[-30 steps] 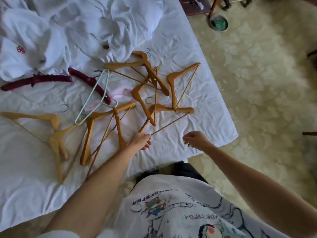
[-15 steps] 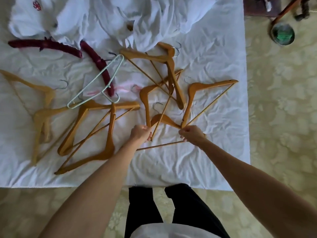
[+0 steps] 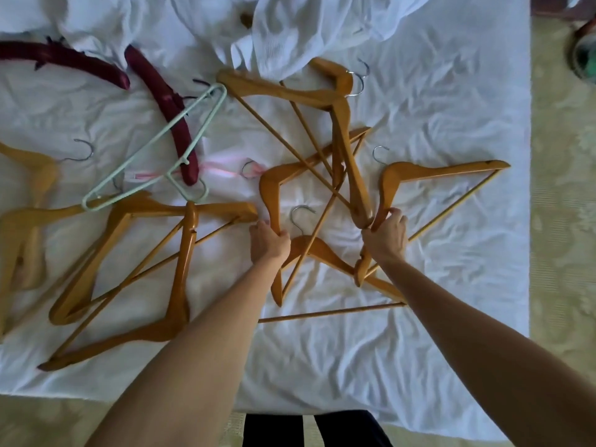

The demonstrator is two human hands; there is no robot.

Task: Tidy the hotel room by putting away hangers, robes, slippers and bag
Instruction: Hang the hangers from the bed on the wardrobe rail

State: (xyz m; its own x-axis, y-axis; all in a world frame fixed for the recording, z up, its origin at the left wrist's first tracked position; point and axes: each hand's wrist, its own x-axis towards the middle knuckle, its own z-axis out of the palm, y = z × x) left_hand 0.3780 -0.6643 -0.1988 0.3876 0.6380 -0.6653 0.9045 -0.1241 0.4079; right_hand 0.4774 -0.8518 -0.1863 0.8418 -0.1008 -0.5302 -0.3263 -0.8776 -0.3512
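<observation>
Several wooden hangers lie tangled on the white bed sheet (image 3: 451, 130). My left hand (image 3: 269, 241) grips the arm of one wooden hanger (image 3: 269, 188) in the middle of the pile. My right hand (image 3: 385, 235) grips the lower arm of another wooden hanger (image 3: 432, 171) whose bar points right. A third wooden hanger (image 3: 325, 253) with its hook up lies between my hands. Two dark red padded hangers (image 3: 167, 104) and a pale green plastic hanger (image 3: 151, 153) lie at the upper left. White robes (image 3: 306, 30) are bunched at the top.
More wooden hangers (image 3: 135, 262) lie crossed at the left of the bed. The bed's near edge runs along the bottom, with patterned carpet (image 3: 564, 253) to the right. A round green object (image 3: 585, 56) sits on the floor at top right.
Both hands have reached farther into the pile. The left hand now holds a hanger's arm and the right hand has closed on the right hanger's arm. The view has moved closer over the bed.
</observation>
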